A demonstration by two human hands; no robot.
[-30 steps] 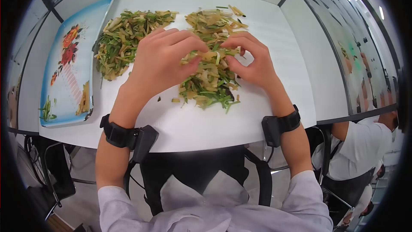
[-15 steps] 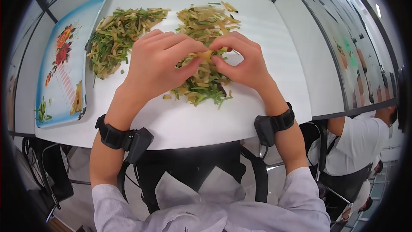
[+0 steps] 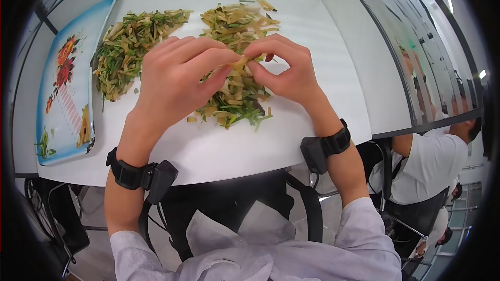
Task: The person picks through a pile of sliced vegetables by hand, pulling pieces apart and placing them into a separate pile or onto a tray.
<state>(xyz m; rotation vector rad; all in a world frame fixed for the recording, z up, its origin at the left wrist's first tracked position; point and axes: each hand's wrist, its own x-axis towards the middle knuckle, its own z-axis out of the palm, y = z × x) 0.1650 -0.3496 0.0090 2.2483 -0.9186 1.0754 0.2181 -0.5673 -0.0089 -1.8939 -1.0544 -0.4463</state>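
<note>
The person is sitting at a white table [image 3: 317, 31] and working with both hands over a heap of shredded vegetables. The left hand [image 3: 174, 80] is curling over the heap, its thumb and forefinger closing on one end of a pale strip [image 3: 240, 63]. The right hand [image 3: 284, 70] is pinching the other end of that strip between thumb and fingertips, with the remaining fingers arching loosely above. The pale strip is being held just above the middle of the right pile [image 3: 237, 21], a mix of pale strips and green stalk pieces that is lying on the table directly under both hands and spreading toward the person.

Just to the left of it, apart by a narrow gap of bare table, a left pile [image 3: 125, 47] of greener shreds is lying with its outer edge touching the flower-printed tray [image 3: 67, 88]. The tray is resting along the table's left side and carrying a few green scraps [image 3: 44, 145] and some yellowish strips [image 3: 83, 132] near its lower end.

Black wrist devices are strapping around the left wrist [image 3: 138, 174] and the right wrist [image 3: 325, 145]. Another person in a white shirt [image 3: 432, 166] is sitting beyond the table's right edge.
</note>
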